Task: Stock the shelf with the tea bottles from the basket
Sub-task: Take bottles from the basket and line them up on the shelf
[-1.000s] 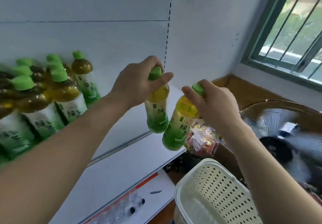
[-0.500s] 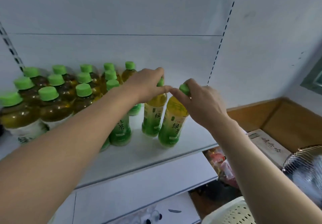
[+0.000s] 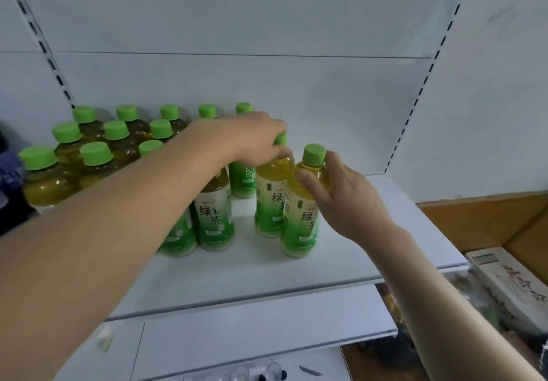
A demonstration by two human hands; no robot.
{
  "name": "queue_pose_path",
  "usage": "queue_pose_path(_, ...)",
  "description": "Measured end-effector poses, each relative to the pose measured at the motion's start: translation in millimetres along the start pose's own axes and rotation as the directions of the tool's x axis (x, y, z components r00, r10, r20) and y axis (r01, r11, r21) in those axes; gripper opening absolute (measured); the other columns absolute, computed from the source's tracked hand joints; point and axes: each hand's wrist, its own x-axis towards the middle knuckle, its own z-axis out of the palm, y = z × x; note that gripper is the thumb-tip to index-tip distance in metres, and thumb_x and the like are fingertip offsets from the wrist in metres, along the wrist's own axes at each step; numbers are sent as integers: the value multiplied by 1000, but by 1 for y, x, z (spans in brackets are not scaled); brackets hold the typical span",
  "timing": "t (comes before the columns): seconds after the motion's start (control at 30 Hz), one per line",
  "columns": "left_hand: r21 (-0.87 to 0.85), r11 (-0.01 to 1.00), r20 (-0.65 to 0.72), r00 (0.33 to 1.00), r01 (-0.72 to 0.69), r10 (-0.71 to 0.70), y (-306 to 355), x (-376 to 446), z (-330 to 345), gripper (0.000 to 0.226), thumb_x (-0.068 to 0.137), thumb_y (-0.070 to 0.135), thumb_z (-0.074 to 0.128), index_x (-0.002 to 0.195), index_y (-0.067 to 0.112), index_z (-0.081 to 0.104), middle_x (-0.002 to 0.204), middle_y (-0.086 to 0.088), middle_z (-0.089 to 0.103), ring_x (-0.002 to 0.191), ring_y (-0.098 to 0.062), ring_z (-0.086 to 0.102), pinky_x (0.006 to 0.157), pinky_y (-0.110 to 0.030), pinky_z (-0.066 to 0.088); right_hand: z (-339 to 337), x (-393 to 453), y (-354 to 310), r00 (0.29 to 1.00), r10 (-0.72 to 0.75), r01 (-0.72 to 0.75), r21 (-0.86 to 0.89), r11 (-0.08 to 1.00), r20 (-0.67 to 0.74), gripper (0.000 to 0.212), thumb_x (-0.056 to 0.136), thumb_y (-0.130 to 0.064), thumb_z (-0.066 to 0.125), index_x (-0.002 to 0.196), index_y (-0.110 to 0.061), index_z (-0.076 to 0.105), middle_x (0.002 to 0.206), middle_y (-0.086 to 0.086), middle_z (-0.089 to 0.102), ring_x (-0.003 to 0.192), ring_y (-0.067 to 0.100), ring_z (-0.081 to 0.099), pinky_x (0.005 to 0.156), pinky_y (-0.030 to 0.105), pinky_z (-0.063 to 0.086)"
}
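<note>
Bottles of tea, two of them, upright on the white shelf [image 3: 341, 265], touching, just right of the stocked rows [image 3: 118, 143]. Left bottle [image 3: 271, 199] pinched at the cap by the left hand [image 3: 246, 140]; right bottle [image 3: 301, 220] gripped at the shoulder by the right hand [image 3: 347, 199], thumb in front. Probably the setting-down step: best to press both bases flat, slide them snug against the neighbours, labels forward, then loosen both grips straight upward without tipping. Basket out of sight.

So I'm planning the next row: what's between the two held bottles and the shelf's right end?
Nothing: bare white shelf right of the right-hand bottle, head view.
</note>
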Motion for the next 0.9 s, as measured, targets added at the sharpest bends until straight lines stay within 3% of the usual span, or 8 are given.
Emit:
queue_pose_path(0.1,59,997,-58,997,-49,52,-6,2,-6,46,99,62,64,116,19,65,109,-4,64,101,-29,61,90,-49,54,13,-12,15,999,-45,45,133,990,-1,70,96,-81,39,151,-38,36,125,-1,66,102,31,67,77,38,44)
queue_pose_path(0.17,67,996,-74,995,-54,59,-10,2,-8,43,98,59,67,116,19,67,108,-4,65,100,-29,63,88,-48,55,22,-22,25,999,-41,36,179,983,25,87,90,-81,54,161,-44,21,135,-9,61,99,21,67,79,37,48)
queue_pose_path(0.23,76,996,-73,995,-55,61,-15,1,-10,41,98,56,69,117,19,68,108,-3,67,99,-29,64,88,-49,56,36,-33,36,996,-22,7,167,986,85,98,89,-64,73,163,-45,12,132,-14,62,98,16,67,81,38,56)
queue_pose_path(0.3,91,995,-72,996,-49,56,-22,0,-12,40,97,54,70,119,20,69,109,-3,69,100,-29,65,89,-49,57,52,-38,43,994,6,-24,170,985,108,98,88,-52,80,161,-44,15,130,-11,68,98,18,70,84,44,62)
queue_pose_path(0.43,131,991,-85,995,-33,44,-35,2,-11,38,95,52,72,121,23,69,112,-2,70,103,-30,66,88,-49,57,69,-38,35,999,14,-24,209,978,53,90,89,-47,83,157,-41,25,127,-12,72,96,16,74,82,46,63)
queue_pose_path(0.63,84,996,-100,995,4,5,-58,5,-9,36,94,51,74,115,22,69,102,-1,65,94,-28,64,80,-44,56,102,-37,-1,999,-50,50,238,970,-9,98,93,-45,80,164,-45,12,133,-12,73,103,17,75,85,40,63)
queue_pose_path(0.9,41,999,-105,994,-16,20,-64,13,-13,36,95,44,74,122,20,71,113,-6,70,100,-30,65,85,-46,57,116,-25,-24,999,-34,26,262,965,24,91,102,-38,72,166,-42,9,140,-12,69,114,17,71,91,32,56)
